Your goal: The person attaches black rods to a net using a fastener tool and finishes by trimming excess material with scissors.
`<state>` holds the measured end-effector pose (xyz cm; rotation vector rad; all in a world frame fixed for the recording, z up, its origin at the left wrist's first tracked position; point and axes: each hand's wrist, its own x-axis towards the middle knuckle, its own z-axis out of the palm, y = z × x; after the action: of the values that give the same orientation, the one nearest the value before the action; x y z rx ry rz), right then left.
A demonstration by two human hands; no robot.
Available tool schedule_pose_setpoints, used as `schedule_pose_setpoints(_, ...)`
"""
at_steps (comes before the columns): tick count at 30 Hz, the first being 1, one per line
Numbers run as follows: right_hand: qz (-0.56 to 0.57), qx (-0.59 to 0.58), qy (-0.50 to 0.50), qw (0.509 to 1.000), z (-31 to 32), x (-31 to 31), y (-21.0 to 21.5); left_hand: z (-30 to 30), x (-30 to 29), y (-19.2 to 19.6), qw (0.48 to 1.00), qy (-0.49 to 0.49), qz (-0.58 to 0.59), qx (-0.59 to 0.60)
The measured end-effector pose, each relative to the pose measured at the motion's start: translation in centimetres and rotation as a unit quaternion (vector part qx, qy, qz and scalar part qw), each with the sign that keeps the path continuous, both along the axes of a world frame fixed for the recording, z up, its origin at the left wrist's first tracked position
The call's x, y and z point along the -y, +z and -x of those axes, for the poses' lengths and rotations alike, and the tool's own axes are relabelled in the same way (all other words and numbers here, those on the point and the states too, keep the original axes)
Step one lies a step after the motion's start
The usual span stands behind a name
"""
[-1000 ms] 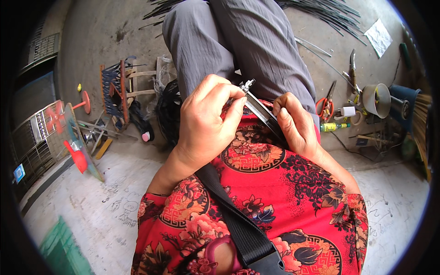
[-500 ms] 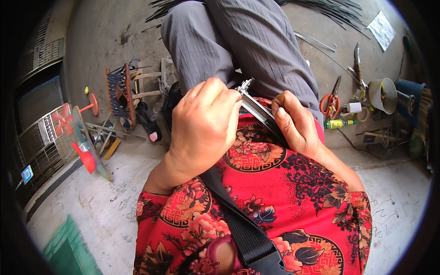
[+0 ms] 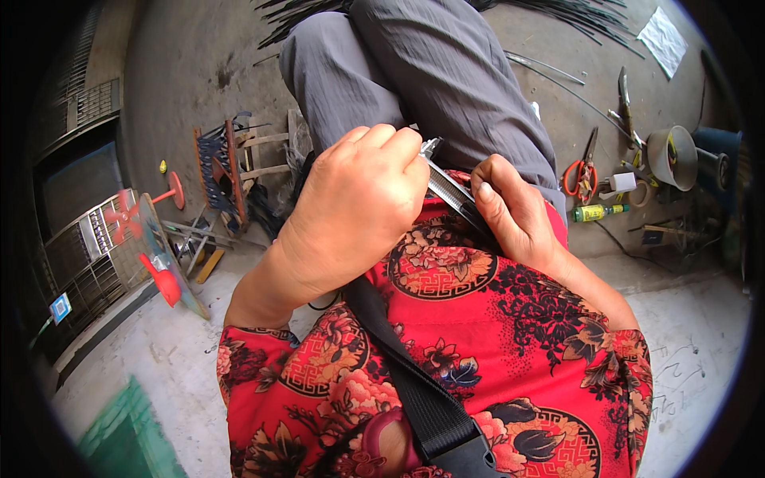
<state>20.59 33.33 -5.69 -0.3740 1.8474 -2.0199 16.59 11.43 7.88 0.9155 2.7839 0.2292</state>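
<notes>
In my lap lies a narrow silver metal strip (image 3: 453, 190) with a ridged face and dark edges, slanting down to the right. A small silver fitting (image 3: 430, 146) sticks out at its far end. My left hand (image 3: 362, 199) is closed over the strip's far part; its fingertips are hidden behind the knuckles. With thumb and bent fingers, my right hand (image 3: 514, 211) grips the near, dark part of the strip. Grey trousers (image 3: 430, 76) and a red flowered top (image 3: 470, 342) lie beneath and around the hands.
Black strips (image 3: 566, 22) are heaped on the floor beyond my knees. On the right lie orange-handled scissors (image 3: 582, 171), a green-yellow bottle (image 3: 599, 213) and a metal pot (image 3: 672, 158). A wooden frame with dark strips (image 3: 219, 171) and a red-footed stand (image 3: 163, 279) are on the left.
My left hand has turned slightly and shifted a little up and right, covering more of the strip's far end. The right hand keeps its grip. The whole view has tilted slightly.
</notes>
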Motion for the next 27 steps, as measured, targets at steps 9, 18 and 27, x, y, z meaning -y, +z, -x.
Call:
schedule_pose_setpoints(9, 0.007, 0.000, 0.010, 1.000, 0.1, 0.3, -0.2, 0.3, 1.0, -0.1, 0.999, -0.036, 0.010, 0.029)
schedule_pose_setpoints(18, -0.003, 0.005, 0.004, 1.000, 0.0, 0.4, 0.2, 0.0, 1.8, -0.9, 0.998, -0.009, -0.047, 0.033)
schedule_pose_setpoints(27, 0.001, 0.017, 0.002, 1.000, 0.1, 0.5, 0.3, 0.0, 2.0, -0.3, 0.993, 0.054, -0.103, 0.001)
